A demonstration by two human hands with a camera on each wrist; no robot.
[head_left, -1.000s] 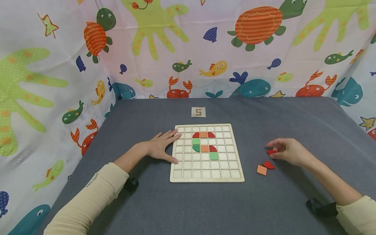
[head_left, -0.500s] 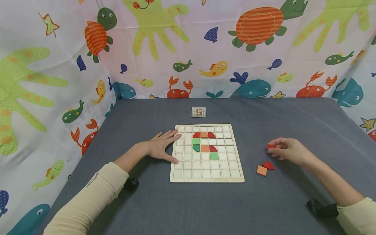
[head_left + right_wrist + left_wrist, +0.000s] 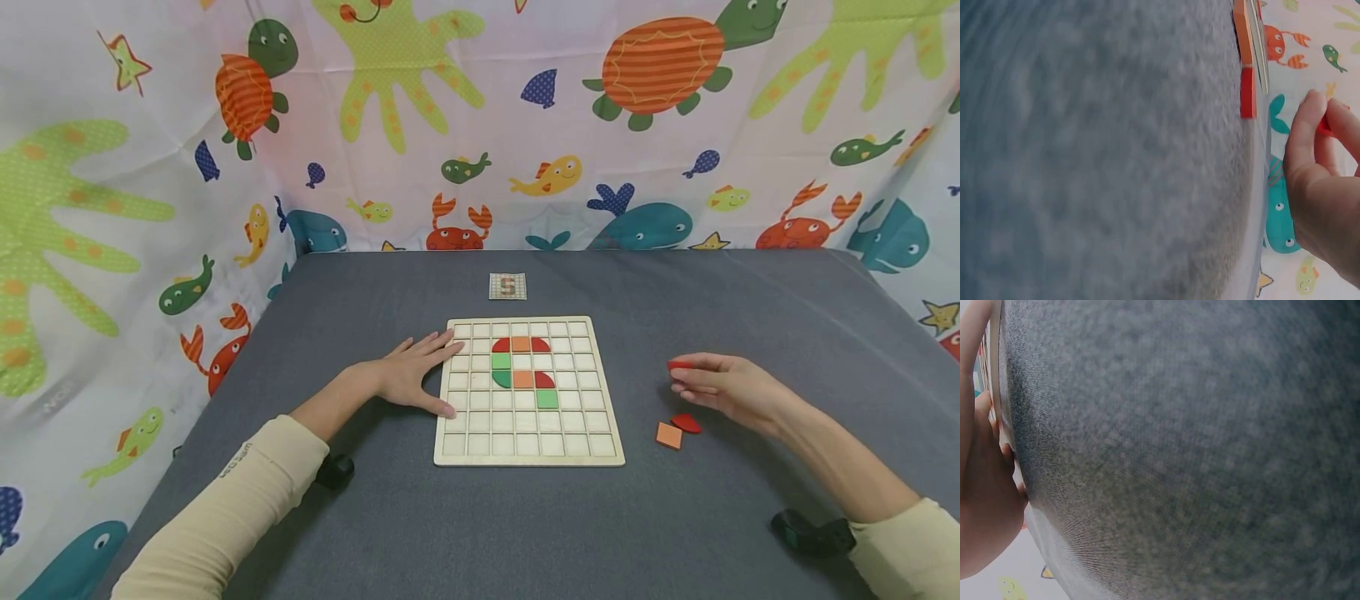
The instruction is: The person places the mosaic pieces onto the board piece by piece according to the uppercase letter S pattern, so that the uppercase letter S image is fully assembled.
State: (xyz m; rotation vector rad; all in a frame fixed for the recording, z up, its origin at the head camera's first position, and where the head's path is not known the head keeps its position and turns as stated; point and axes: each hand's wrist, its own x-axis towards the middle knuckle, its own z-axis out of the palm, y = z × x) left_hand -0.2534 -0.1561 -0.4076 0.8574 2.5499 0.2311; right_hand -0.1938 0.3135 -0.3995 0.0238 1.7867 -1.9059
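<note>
My left hand (image 3: 411,374) rests with spread fingers on the left edge of a wooden grid board (image 3: 480,450). Set in the board's squares are red quarter-circle tiles, orange square tiles (image 3: 521,344), green square tiles (image 3: 547,399) and a green quarter-circle tile (image 3: 502,379). Off to the right, my right hand (image 3: 731,386) pinches a small red tile (image 3: 679,365) between thumb and fingers, raised above the table; the right wrist view shows the red tile (image 3: 1324,127) mostly hidden by the fingers. Below that hand lie a red quarter-circle tile (image 3: 687,423) and an orange square tile (image 3: 669,436).
A small card (image 3: 507,287) with a printed grid pattern lies behind the board. Grey cloth covers the table (image 3: 360,517). A white curtain (image 3: 420,108) printed with sea animals hangs around the back and sides.
My right hand has lifted the red tile off the table beside the other pieces and moved slightly left and away with it. My left hand has stayed in place.
</note>
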